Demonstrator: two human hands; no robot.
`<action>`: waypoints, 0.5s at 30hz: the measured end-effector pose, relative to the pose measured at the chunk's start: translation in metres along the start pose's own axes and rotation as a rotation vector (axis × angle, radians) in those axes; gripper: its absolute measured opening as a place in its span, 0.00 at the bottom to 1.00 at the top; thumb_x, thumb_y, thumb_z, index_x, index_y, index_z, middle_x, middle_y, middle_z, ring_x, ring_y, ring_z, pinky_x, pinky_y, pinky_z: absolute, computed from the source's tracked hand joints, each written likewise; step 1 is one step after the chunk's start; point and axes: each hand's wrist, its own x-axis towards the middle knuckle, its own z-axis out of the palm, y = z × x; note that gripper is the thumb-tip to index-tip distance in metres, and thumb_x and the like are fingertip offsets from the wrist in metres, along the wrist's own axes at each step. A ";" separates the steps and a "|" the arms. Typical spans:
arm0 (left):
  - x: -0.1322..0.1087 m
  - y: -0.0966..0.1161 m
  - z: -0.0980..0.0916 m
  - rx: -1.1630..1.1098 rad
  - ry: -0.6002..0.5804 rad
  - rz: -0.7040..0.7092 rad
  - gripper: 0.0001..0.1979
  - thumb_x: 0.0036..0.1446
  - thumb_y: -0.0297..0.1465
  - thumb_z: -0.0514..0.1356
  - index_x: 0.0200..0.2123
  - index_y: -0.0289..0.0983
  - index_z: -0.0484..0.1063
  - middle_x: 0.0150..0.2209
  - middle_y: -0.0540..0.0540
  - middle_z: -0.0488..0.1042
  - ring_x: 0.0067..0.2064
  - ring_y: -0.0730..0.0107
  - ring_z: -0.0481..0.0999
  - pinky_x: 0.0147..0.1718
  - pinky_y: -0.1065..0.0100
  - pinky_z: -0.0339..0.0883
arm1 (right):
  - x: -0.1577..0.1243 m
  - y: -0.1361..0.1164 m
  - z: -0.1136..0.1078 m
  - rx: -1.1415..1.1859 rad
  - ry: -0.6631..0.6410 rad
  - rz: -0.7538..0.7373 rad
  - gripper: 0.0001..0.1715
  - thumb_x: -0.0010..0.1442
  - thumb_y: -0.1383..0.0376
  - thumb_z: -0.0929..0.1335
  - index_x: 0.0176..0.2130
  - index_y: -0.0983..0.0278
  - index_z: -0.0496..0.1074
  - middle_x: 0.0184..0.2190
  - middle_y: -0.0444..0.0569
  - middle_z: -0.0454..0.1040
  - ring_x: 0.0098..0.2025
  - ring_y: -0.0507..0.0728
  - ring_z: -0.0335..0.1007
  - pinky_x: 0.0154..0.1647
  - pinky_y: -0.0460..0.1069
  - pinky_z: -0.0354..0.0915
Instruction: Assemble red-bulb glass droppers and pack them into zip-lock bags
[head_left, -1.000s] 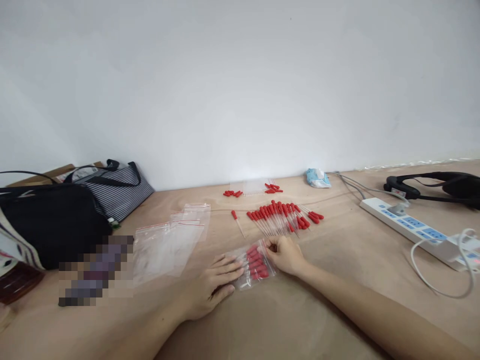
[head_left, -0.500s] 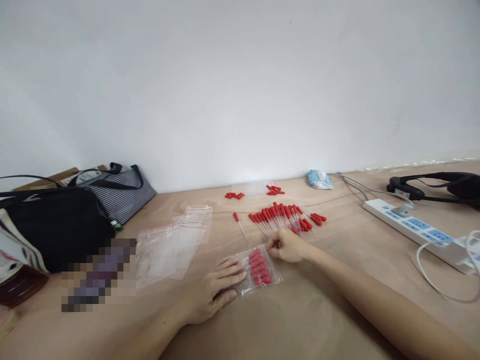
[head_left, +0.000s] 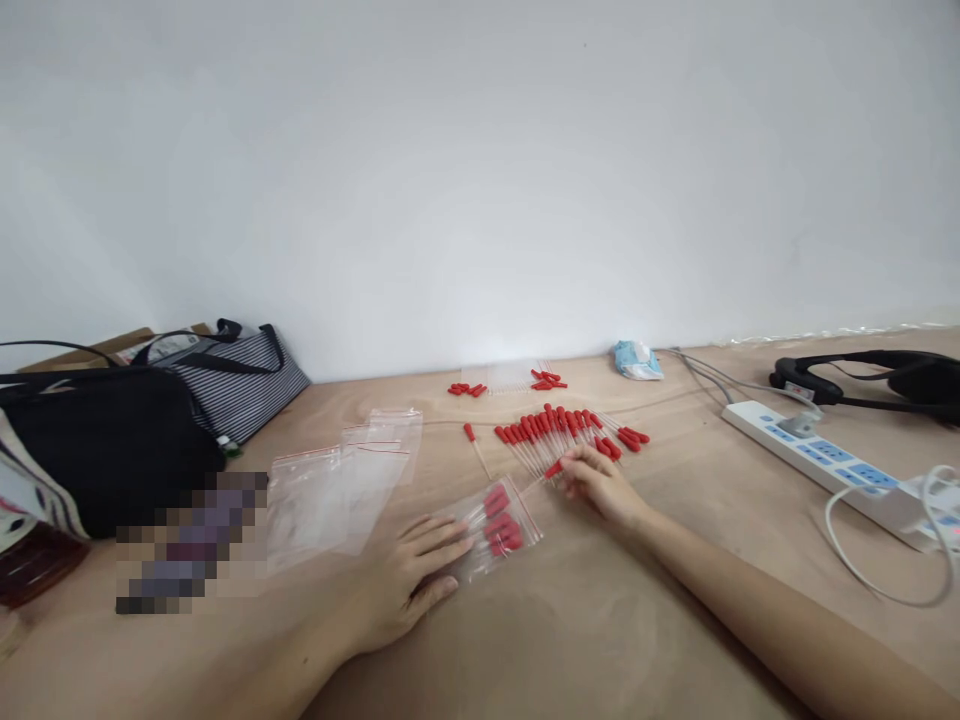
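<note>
My left hand [head_left: 420,575] lies with fingers outstretched on the left part of a clear zip bag [head_left: 474,566]. Inside that bag are several droppers with red bulbs [head_left: 501,522], their stems partly under my fingers. The bag's mouth, with its red line, faces right. Just beyond the mouth, my right hand [head_left: 600,482] pinches a dropper [head_left: 553,468] near its red bulb, and the clear stem points down-left toward the bag. A fan of loose red-bulbed droppers [head_left: 551,420] lies right behind my right hand. One single dropper [head_left: 470,433] rests apart, left of them.
Flat zip bags [head_left: 330,500] overlap on the left. Filled bags with red bulbs [head_left: 547,380] lie by the wall. A tissue pack [head_left: 637,360], a power strip [head_left: 814,455] with cables and a black headset [head_left: 862,380] are right. A black bag [head_left: 112,450] stands left.
My right hand has left the bag's edge and moved up-right, with a dropper now showing in its fingers. The bag and my left hand have shifted slightly left, and fewer bulbs show inside.
</note>
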 end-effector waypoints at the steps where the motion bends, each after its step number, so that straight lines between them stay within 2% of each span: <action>1: -0.003 -0.001 0.000 0.048 0.029 -0.037 0.19 0.58 0.37 0.50 0.54 0.47 0.59 0.55 0.49 0.62 0.55 0.58 0.60 0.53 0.53 0.55 | 0.004 -0.003 -0.006 0.115 0.061 -0.006 0.16 0.44 0.56 0.68 0.27 0.62 0.60 0.18 0.40 0.66 0.21 0.50 0.62 0.23 0.45 0.58; 4: -0.008 -0.005 0.004 0.198 0.147 -0.174 0.19 0.58 0.39 0.49 0.51 0.43 0.64 0.51 0.45 0.67 0.51 0.56 0.65 0.49 0.54 0.61 | 0.017 -0.012 -0.019 0.327 0.181 -0.050 0.17 0.42 0.58 0.69 0.27 0.61 0.59 0.20 0.41 0.68 0.21 0.51 0.63 0.23 0.46 0.59; 8: 0.006 -0.012 0.010 0.354 0.251 -0.270 0.19 0.57 0.41 0.48 0.45 0.37 0.69 0.43 0.41 0.71 0.46 0.55 0.67 0.45 0.57 0.63 | 0.022 -0.014 -0.016 0.303 0.227 -0.090 0.16 0.43 0.56 0.69 0.28 0.61 0.60 0.20 0.40 0.66 0.18 0.49 0.58 0.18 0.45 0.55; 10: 0.024 -0.016 0.009 0.402 0.241 -0.295 0.19 0.58 0.40 0.47 0.43 0.35 0.69 0.41 0.40 0.70 0.44 0.56 0.68 0.44 0.58 0.62 | 0.017 -0.008 -0.006 0.217 0.197 -0.071 0.18 0.43 0.54 0.68 0.29 0.61 0.60 0.19 0.40 0.65 0.16 0.48 0.55 0.17 0.45 0.53; 15: 0.069 -0.027 -0.002 0.491 0.211 -0.380 0.18 0.59 0.37 0.46 0.43 0.32 0.68 0.41 0.38 0.70 0.44 0.57 0.67 0.43 0.61 0.61 | 0.000 0.005 0.014 0.061 0.021 -0.010 0.22 0.44 0.49 0.68 0.31 0.62 0.61 0.18 0.39 0.63 0.17 0.47 0.54 0.17 0.44 0.52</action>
